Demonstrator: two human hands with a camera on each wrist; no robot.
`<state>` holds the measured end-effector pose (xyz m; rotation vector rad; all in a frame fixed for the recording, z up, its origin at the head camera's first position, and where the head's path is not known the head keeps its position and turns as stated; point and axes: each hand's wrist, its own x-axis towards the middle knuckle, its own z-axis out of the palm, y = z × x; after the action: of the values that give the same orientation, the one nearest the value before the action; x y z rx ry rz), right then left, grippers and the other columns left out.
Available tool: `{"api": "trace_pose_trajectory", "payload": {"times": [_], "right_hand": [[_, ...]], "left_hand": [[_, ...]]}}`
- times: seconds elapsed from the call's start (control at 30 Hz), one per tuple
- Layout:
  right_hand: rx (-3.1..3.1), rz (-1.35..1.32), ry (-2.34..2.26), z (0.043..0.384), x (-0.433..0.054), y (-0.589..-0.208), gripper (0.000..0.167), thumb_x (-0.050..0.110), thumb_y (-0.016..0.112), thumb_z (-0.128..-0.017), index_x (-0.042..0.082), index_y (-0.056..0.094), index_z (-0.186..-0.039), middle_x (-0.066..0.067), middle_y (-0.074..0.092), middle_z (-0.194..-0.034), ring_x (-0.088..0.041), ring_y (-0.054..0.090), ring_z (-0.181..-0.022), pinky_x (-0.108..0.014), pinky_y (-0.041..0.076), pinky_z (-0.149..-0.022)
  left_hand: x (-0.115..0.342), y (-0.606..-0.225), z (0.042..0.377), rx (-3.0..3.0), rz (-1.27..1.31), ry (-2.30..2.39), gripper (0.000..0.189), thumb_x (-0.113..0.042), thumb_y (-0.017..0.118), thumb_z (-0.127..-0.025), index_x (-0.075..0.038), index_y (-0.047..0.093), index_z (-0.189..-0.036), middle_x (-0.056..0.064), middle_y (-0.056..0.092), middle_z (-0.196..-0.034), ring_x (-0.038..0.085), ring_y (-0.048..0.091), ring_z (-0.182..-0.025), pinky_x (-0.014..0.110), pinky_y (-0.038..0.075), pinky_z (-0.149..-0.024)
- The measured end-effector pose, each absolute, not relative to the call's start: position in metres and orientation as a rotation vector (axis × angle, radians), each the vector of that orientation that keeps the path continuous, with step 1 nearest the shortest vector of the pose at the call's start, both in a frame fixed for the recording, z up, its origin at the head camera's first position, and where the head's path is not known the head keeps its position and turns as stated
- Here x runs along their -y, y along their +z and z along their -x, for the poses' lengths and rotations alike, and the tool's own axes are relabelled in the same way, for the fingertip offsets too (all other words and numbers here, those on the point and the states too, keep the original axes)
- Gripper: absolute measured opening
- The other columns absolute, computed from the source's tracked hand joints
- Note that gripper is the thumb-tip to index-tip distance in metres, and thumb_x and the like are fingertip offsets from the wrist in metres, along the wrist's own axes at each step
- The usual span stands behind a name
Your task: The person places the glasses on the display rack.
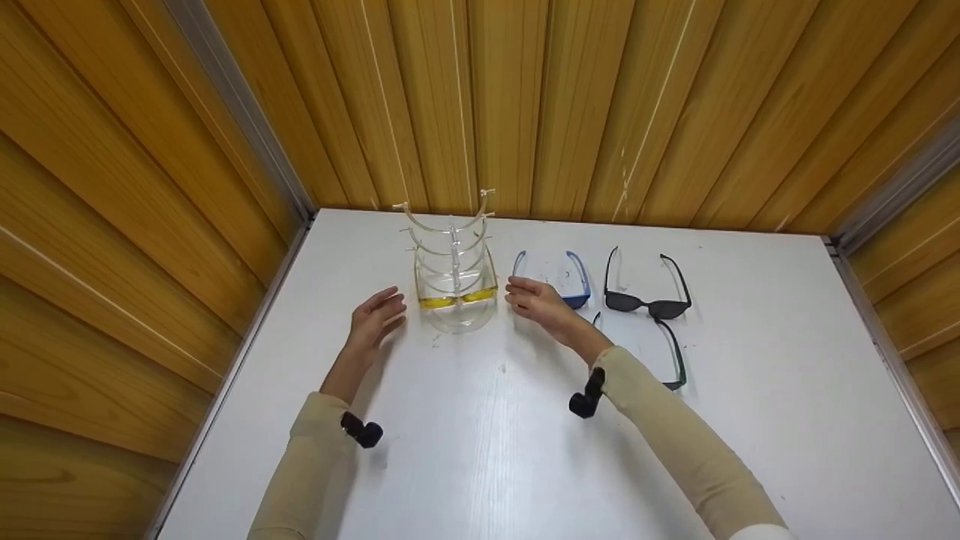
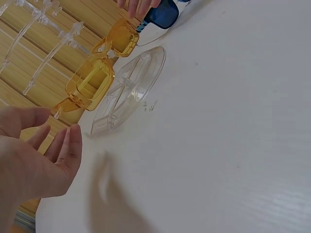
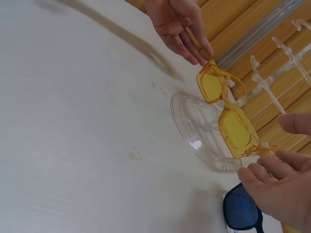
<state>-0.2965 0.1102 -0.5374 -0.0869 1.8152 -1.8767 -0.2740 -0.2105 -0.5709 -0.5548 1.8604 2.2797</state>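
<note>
Yellow-lensed glasses (image 1: 478, 295) sit on the lowest tier of a clear plastic eyewear stand (image 1: 455, 262), lenses facing the person. My left hand (image 1: 371, 319) is just left of them, fingers loosely bent and holding nothing. On the other side, my right hand (image 1: 540, 304) is beside the glasses' right end, palm turned inward and nothing in its grasp. Both wrist views show the yellow frame (image 2: 90, 82) between the two hands, above the stand's round base (image 3: 182, 121). Blue sunglasses (image 1: 577, 301) lie behind the right hand, which partly hides them.
Black sunglasses (image 1: 666, 309) lie to the right on the white table (image 1: 465, 450), temples pointing back. In front of them is a dark green-edged pair (image 1: 679, 360), partly covered by the right forearm. A wood-look wall (image 1: 525, 112) stands behind the table.
</note>
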Motion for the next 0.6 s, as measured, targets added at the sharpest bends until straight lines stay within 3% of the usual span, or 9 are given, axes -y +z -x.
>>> {"api": "trace_pose_trajectory", "payload": {"times": [0.23, 0.47, 0.6], "right_hand": [[-1.852, 0.178, -1.778, 0.286, -0.129, -0.531, 0.056, 0.014, 0.054, -0.105, -0.004, 0.035, -0.155, -0.025, 0.034, -0.162, -0.037, 0.033, -0.152, -0.048, 0.032, -0.126], [-1.831, 0.270, -1.745, 0.278, -0.161, -0.530, 0.056, 0.012, 0.054, -0.105, -0.008, 0.034, -0.154, -0.029, 0.036, -0.160, -0.045, 0.033, -0.150, -0.050, 0.033, -0.125], [-1.830, 0.275, -1.713, 0.274, -0.184, -0.528, 0.058, 0.013, 0.055, -0.105, -0.009, 0.033, -0.154, -0.027, 0.037, -0.160, -0.044, 0.036, -0.149, -0.049, 0.035, -0.124]], "left_hand": [[0.212, -0.565, 0.266, -1.906, 0.529, 2.230, 0.049, -0.011, 0.058, -0.104, -0.006, 0.046, -0.151, 0.016, 0.053, -0.151, 0.030, 0.056, -0.134, 0.035, 0.052, -0.107], [0.208, -0.561, 0.259, -1.952, 0.431, 2.195, 0.045, -0.014, 0.060, -0.103, -0.003, 0.052, -0.146, 0.015, 0.063, -0.140, 0.015, 0.066, -0.109, 0.032, 0.055, -0.100], [0.201, -0.559, 0.255, -1.967, 0.387, 2.159, 0.041, -0.016, 0.062, -0.102, -0.005, 0.057, -0.142, 0.012, 0.067, -0.134, 0.015, 0.067, -0.106, 0.033, 0.057, -0.098]]}}
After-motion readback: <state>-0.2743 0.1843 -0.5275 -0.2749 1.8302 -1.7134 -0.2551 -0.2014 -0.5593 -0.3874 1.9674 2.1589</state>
